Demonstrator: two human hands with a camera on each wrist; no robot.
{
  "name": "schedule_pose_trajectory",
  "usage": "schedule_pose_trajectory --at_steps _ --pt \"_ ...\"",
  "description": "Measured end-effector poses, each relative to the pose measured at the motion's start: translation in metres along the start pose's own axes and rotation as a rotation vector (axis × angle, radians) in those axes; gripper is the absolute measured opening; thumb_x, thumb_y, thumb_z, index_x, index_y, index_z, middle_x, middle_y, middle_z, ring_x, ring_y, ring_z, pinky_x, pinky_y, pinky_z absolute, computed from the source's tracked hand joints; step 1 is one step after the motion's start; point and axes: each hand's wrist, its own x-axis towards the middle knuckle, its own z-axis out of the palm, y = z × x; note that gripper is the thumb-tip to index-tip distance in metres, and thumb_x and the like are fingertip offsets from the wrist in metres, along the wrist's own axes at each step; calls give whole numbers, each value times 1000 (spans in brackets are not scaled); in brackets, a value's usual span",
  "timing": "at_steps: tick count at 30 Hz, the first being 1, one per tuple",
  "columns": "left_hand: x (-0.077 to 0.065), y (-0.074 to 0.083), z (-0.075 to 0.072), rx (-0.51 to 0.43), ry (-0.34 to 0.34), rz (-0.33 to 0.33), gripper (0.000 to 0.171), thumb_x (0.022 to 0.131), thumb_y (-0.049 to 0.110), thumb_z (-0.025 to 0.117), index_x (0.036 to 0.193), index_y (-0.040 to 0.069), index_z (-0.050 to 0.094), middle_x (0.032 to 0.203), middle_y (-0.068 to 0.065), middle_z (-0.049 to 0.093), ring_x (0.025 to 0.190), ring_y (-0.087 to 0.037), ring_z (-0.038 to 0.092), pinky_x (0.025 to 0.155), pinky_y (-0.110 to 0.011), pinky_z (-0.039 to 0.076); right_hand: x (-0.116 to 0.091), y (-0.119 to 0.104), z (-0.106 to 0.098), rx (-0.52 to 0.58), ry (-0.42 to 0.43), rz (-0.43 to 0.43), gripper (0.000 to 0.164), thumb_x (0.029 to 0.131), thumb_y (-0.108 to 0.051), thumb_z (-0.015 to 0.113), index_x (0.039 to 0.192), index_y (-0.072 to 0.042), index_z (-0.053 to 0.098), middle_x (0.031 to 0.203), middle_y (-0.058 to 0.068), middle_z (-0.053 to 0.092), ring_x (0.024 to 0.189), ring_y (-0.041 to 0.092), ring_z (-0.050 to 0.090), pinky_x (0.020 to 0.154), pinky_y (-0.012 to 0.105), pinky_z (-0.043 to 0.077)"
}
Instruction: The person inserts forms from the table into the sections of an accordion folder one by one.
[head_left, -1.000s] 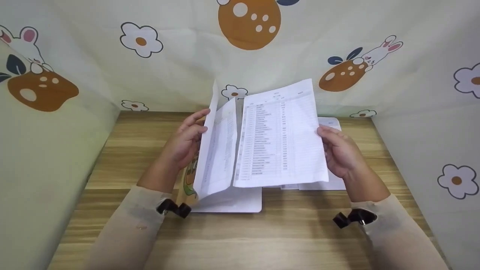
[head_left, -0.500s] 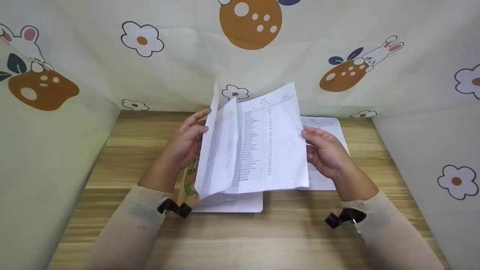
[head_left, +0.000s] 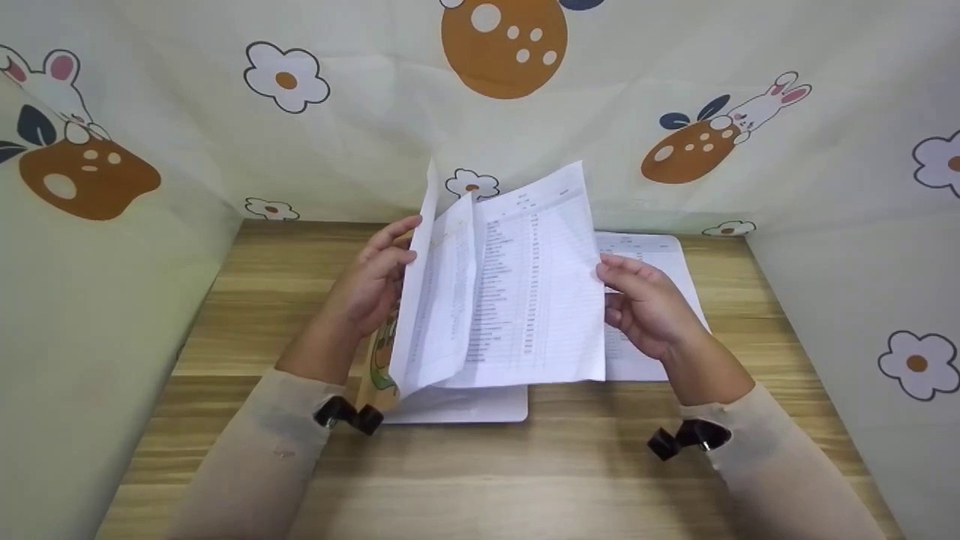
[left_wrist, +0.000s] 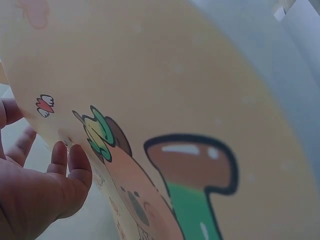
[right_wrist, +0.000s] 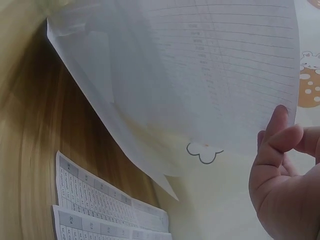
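Observation:
My left hand [head_left: 367, 292] grips the left edge of upright white sheets of paper [head_left: 439, 307], thumb and fingertips at that edge. Beside it is a tan surface with cartoon pictures [head_left: 384, 349], which fills most of the left wrist view as a curved cartoon-printed cover [left_wrist: 210, 90]. My right hand [head_left: 652, 311] pinches the right edge of a printed sheet [head_left: 555, 307], held raised and tilted. Rows of small print run down that sheet, too blurred to read. In the right wrist view, my right thumb and fingers [right_wrist: 280, 130] meet at the sheet's edge.
Under the raised papers, a white page with rounded corners [head_left: 480, 405] lies on the wooden table [head_left: 585, 472]. More printed pages [head_left: 660, 262] lie behind my right hand. Cloth walls [head_left: 375, 112] with rabbits and flowers close in the back and sides.
My right hand has moved left with the printed sheet, bringing it up against the left sheets and uncovering more of the pages behind. My left hand stays put.

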Motion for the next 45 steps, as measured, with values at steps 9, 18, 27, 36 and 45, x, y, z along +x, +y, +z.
schedule_pose_trajectory --at_steps 9,18,27,36,45 --pt "0 -1 -1 7 0 1 56 104 5 47 159 15 47 136 -6 58 125 -31 59 97 -39 53 -1 4 1 -17 15 13 14 108 -15 60 115 -17 71 94 -4 77 69 8 67 58 17 46" --pt "1 -2 0 -12 -1 11 55 103 3 47 157 15 50 134 -5 59 120 -26 62 97 -37 52 6 7 8 -23 4 6 16 108 -16 61 118 -15 73 96 -2 79 71 8 69 58 17 47" --pt "1 -3 1 -2 6 5 57 103 4 47 160 13 46 136 -7 58 123 -30 61 94 -37 55 16 16 19 -18 5 32 16 107 -14 61 120 -14 70 95 -3 77 66 8 65 57 16 46" --pt "1 -3 4 9 0 -1 58 103 5 48 160 13 46 143 -16 52 122 -31 60 92 -37 55 32 28 38 -101 38 17 18 103 -12 68 120 -10 73 92 -3 75 66 8 62 58 19 48" --pt "-1 -4 6 21 -12 -2 57 104 6 48 161 16 45 146 -16 51 125 -33 60 93 -37 54 41 39 52 -125 17 47 25 98 -9 71 123 -8 72 87 -5 71 69 9 63 58 19 47"
